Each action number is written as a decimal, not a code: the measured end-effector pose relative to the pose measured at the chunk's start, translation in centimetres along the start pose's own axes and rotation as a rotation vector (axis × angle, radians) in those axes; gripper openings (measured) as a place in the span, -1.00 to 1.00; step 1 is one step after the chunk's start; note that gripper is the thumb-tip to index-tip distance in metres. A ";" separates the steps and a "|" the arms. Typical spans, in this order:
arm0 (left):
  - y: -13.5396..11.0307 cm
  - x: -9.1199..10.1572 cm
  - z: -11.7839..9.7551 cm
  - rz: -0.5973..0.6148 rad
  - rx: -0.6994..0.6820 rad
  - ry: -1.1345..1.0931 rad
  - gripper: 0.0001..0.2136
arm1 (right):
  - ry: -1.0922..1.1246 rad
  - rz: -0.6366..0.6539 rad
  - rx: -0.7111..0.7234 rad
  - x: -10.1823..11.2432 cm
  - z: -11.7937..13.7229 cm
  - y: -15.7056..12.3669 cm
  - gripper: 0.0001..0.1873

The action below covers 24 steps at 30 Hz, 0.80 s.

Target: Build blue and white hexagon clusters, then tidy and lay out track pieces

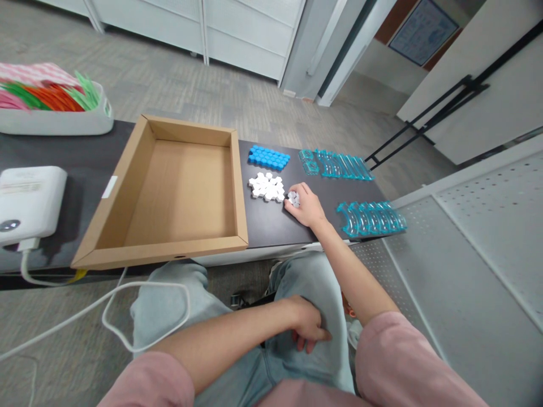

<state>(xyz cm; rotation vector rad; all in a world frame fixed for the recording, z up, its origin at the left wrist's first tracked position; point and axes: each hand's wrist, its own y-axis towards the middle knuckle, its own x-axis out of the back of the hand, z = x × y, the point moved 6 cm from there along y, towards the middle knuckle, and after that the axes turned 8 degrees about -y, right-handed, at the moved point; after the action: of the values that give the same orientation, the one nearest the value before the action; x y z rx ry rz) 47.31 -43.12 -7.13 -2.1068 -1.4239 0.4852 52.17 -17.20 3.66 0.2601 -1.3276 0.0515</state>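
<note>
My right hand (306, 206) rests on the black table (271, 223) and pinches a small white hexagonal piece (293, 198) at the right edge of a cluster of white hexagonal pieces (267, 186). A cluster of blue hexagonal pieces (268, 157) lies just beyond the white ones. My left hand (307, 325) lies on my lap below the table edge, fingers loosely curled on my jeans and holding nothing.
An empty open cardboard box (127, 186) sits left of the pieces. Two rows of clear teal curved pieces (337, 165) (371, 219) lie to the right. A white device (25, 203) with a cable and a tray of coloured strips (51, 104) sit at the left.
</note>
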 end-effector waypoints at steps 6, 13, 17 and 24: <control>0.0 0.0 0.2 -0.035 -0.015 0.009 -0.37 | 0.024 -0.053 -0.030 0.1 -0.2 -0.2 -0.62; 0.5 0.0 0.3 -0.022 -0.021 0.027 -0.35 | 0.085 -0.107 -0.053 0.9 -0.8 0.0 -0.68; 1.1 0.1 0.4 -0.032 -0.030 0.051 -0.34 | 0.139 -0.135 -0.092 1.1 -1.3 0.0 -0.68; 2.6 0.1 1.0 -0.032 -0.060 0.082 -0.42 | 0.140 -0.120 -0.109 0.9 -1.2 -0.1 -0.61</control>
<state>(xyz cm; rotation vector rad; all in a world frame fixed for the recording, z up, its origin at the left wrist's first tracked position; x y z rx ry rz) 48.70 -43.56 -9.51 -2.1222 -1.4397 0.3442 53.51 -17.09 4.26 0.2388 -1.1692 -0.1021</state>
